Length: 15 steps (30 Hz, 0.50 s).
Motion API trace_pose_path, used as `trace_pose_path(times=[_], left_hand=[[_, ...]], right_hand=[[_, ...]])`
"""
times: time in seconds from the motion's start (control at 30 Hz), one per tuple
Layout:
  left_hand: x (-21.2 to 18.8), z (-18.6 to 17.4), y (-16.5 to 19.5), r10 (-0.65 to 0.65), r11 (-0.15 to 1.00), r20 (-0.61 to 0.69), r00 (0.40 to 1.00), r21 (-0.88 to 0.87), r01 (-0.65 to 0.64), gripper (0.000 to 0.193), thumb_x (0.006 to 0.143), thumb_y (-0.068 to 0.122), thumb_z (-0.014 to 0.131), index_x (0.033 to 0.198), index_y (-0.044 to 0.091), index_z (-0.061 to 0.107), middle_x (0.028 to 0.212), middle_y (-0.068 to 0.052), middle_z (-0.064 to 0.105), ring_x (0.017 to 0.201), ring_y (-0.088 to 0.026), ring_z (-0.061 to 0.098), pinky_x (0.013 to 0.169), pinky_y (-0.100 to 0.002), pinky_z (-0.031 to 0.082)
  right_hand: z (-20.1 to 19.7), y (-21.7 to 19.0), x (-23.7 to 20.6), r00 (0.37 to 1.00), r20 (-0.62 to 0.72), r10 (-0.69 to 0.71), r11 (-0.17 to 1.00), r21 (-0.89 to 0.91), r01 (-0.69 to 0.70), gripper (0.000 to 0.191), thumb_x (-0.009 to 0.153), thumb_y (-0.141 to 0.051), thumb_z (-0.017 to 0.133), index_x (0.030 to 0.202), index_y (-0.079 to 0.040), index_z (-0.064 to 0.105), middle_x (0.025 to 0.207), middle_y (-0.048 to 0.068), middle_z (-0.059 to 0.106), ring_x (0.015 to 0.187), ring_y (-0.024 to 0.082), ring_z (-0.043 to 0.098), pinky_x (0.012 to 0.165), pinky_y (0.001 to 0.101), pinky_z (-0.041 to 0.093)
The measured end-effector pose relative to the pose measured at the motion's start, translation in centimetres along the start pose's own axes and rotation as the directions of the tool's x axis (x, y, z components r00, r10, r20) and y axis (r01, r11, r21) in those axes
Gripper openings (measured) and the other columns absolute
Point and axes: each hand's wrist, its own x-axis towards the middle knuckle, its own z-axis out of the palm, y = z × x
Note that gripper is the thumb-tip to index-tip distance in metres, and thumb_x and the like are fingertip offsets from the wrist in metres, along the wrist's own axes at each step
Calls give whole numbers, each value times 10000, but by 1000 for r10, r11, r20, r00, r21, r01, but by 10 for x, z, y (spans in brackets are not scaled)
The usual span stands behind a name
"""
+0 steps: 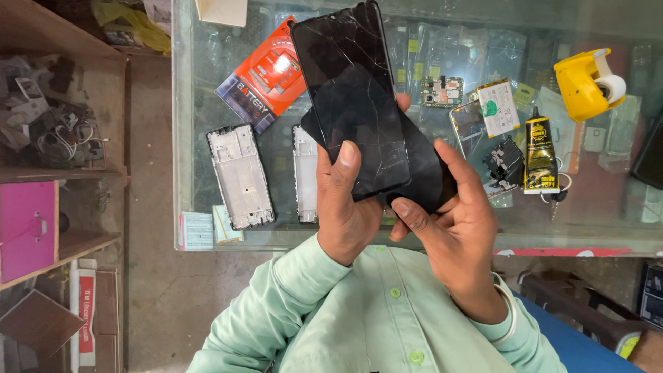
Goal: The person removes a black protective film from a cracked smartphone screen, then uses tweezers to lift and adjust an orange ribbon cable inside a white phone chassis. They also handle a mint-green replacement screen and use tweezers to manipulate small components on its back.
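Black, cracked screen (pixel 352 97) held upright above the glass counter (pixel 183 138); left hand (pixel 345 214) curled around its lower edge, thumb on the glass face; right hand (pixel 449 221) closed on a second dark panel (pixel 428 173) just behind it, fingers underneath. On the counter lie two white frames (pixel 240 176), a red package (pixel 266 76), a glue tube (pixel 540 148) and a yellow tape dispenser (pixel 587 83); wooden shelves (pixel 62 173) at left hold tangled cables (pixel 65 141).
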Motion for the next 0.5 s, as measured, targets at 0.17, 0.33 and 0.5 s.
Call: trace_pose_path(times=[0.17,0.33,0.5], left_hand=[[-1,3,-2,80,996,-27,996,32,-79,690,1096,379,667,1585,79,283,1513,-218,516,1203,-233,611,1023,-390,565],[0,3,-1,92,993,-17,996,74,-90,679,1098,392,693,1540,-8,367,1484,-214,511,1184,-224,599,1066,-390,555],[-2,3,7,67,985,-16,998,161,-64,776,1037,460,731,1527,-36,389,1519,-222,513,1241,-238,607,1094,-399,544]], right_hand=[[9,0,-2,1000,20,-23,998,66,22,747,964,70,685,1603,14,302,1252,200,656,836,165,700,649,288,625],[11,0,-4,999,41,-6,1000,23,5,752,948,54,692,1594,14,309,1284,200,646,945,176,717,711,303,658],[12,-3,-6,996,81,21,999,38,-25,757,945,41,705,1595,4,320,1283,199,653,952,171,715,737,308,669]])
